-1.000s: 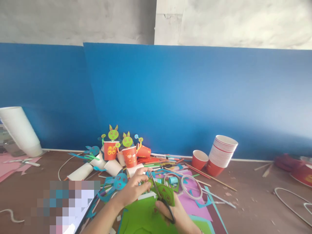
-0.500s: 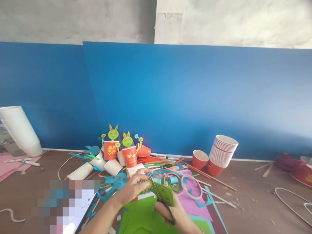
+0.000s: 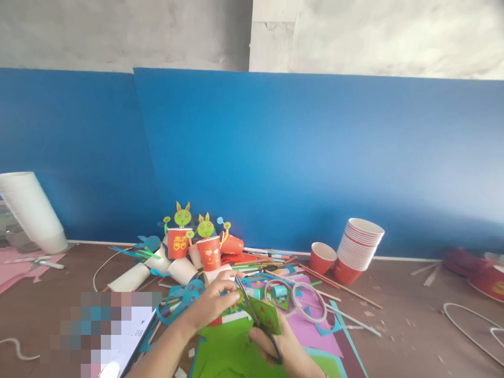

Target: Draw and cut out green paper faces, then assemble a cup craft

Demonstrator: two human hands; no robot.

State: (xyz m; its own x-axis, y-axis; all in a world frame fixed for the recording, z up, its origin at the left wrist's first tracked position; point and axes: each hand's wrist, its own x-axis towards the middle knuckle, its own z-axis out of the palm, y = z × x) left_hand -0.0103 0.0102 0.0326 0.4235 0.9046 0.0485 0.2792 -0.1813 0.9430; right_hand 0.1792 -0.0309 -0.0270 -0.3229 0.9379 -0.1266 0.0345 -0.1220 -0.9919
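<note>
My right hand [image 3: 289, 344] is closed around the dark handles of a pair of scissors [image 3: 248, 302], whose blades point up and to the left. Between the hands is a piece of green paper [image 3: 270, 316] with a drawn face, and the blades lie against it. My left hand [image 3: 214, 302] pinches the left end of this paper near the scissor tips. Below both hands lies a larger green sheet [image 3: 228, 346]. A white marker [image 3: 236, 317] with a red end rests just beyond that sheet.
Two red cups [image 3: 180, 242] carrying green paper rabbit figures stand at the back. Rolls of tape [image 3: 309, 303] sit on purple paper [image 3: 326, 336]. Farther right are a single red cup [image 3: 323, 257] and a cup stack [image 3: 359, 249]. A blue panel [image 3: 275, 157] rises behind the table.
The scissors and green paper have shifted very slightly left. Both hands keep nearly the same position and hold. The phone screen at lower left shows different content.
</note>
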